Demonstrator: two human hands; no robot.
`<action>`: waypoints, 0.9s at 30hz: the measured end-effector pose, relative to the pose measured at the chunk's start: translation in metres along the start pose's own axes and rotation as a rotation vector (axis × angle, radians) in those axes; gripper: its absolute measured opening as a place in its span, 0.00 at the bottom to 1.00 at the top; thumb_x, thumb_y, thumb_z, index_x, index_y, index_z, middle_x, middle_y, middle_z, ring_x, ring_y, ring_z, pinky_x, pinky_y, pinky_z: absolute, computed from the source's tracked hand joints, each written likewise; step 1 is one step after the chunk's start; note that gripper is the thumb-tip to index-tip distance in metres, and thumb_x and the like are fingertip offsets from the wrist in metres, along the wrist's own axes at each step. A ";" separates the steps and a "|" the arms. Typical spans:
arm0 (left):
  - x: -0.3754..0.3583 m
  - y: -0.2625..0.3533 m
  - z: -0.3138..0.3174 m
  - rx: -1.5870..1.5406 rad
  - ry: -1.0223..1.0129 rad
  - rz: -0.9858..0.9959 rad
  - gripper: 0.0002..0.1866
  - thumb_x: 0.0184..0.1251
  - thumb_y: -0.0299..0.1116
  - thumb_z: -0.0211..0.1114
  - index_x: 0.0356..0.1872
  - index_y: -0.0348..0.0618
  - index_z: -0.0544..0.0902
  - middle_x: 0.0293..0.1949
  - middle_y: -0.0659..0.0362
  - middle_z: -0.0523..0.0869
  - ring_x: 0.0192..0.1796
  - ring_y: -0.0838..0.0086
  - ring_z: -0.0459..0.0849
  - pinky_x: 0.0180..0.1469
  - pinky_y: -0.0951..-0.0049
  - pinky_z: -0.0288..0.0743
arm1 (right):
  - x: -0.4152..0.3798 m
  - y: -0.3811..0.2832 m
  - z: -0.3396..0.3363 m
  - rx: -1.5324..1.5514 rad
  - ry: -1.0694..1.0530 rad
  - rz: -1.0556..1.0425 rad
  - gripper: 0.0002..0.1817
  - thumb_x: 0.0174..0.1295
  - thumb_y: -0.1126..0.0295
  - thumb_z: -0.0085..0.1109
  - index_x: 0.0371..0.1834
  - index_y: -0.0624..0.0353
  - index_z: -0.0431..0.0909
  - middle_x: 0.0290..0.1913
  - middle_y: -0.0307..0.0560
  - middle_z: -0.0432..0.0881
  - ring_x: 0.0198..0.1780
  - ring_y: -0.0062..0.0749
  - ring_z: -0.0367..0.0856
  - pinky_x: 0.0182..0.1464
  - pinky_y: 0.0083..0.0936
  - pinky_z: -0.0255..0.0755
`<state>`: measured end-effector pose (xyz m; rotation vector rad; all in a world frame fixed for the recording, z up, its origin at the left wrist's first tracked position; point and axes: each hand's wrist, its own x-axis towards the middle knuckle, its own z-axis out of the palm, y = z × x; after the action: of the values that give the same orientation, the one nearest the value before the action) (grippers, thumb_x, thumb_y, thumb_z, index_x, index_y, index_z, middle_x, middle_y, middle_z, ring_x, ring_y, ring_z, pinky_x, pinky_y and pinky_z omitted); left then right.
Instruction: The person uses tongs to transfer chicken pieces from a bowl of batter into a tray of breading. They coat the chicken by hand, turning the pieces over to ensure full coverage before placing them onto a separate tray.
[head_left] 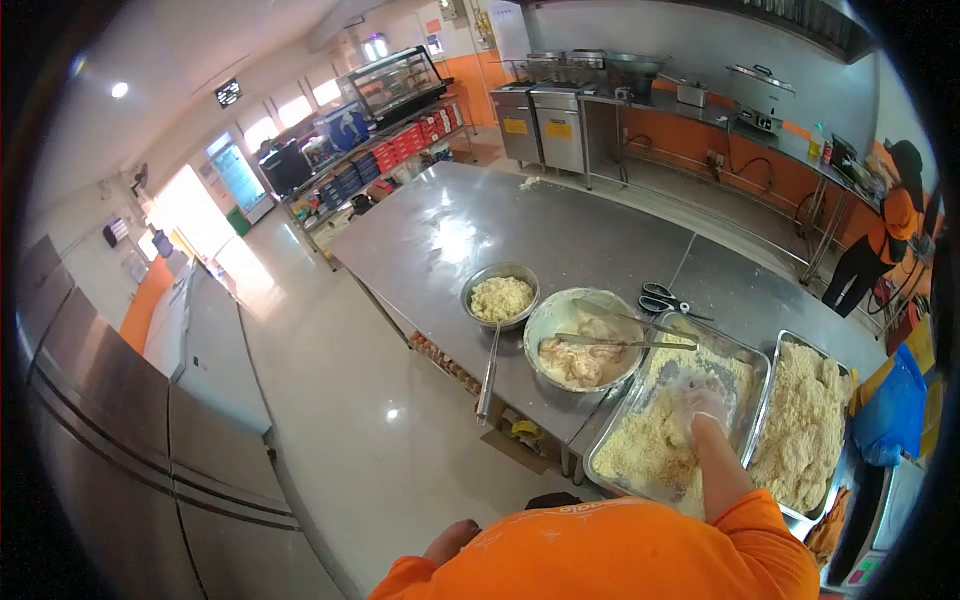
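My right hand (702, 400), in a clear plastic glove, reaches down into a metal tray (757, 392) of pale yellow crumbs (640, 445). The glove and crumbs blur together, so its fingers do not show clearly. My left hand (452, 541) hangs low beside my body, away from the table, its fingers mostly hidden. Left of the tray stands a bowl (530, 343) of wet, battered pieces (582, 362) that look like raw meat, with tongs (640, 343) lying across its rim. A second tray (778, 350), heaped with coarser crumbs (803, 425), is on the right.
A long-handled strainer (488, 375) holding crumbs sits by the bowl, its handle over the table edge. Black-handled scissors (668, 300) lie behind the tray. A blue bag (893, 405) and a scale (880, 530) are at right. Another person (890, 235) stands at the far counter.
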<state>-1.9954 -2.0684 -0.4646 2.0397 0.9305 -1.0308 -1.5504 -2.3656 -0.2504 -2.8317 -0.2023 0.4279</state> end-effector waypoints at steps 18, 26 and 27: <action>-0.039 0.018 -0.005 0.058 -0.003 0.042 0.21 0.57 0.46 0.51 0.45 0.40 0.76 0.48 0.48 0.76 0.52 0.55 0.73 0.52 0.61 0.67 | 0.018 0.061 0.055 0.013 0.373 0.068 0.23 0.59 0.50 0.38 0.52 0.49 0.69 0.58 0.49 0.66 0.60 0.38 0.62 0.60 0.33 0.53; 0.028 0.009 -0.002 0.002 0.213 0.166 0.22 0.58 0.45 0.50 0.48 0.41 0.74 0.48 0.49 0.77 0.52 0.56 0.73 0.53 0.62 0.66 | -0.040 -0.017 -0.038 -0.218 0.048 0.080 0.30 0.57 0.44 0.35 0.62 0.42 0.58 0.66 0.43 0.54 0.67 0.38 0.49 0.65 0.41 0.39; 0.028 0.013 -0.003 0.001 0.214 0.193 0.21 0.58 0.44 0.50 0.48 0.42 0.74 0.48 0.49 0.77 0.52 0.56 0.72 0.53 0.62 0.66 | -0.036 -0.017 -0.034 -0.273 0.070 0.002 0.29 0.57 0.45 0.34 0.62 0.42 0.58 0.66 0.42 0.53 0.67 0.38 0.48 0.65 0.42 0.39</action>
<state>-1.9712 -2.0650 -0.4837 2.2220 0.8181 -0.7216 -1.5761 -2.3636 -0.2041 -3.1080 -0.2625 0.3213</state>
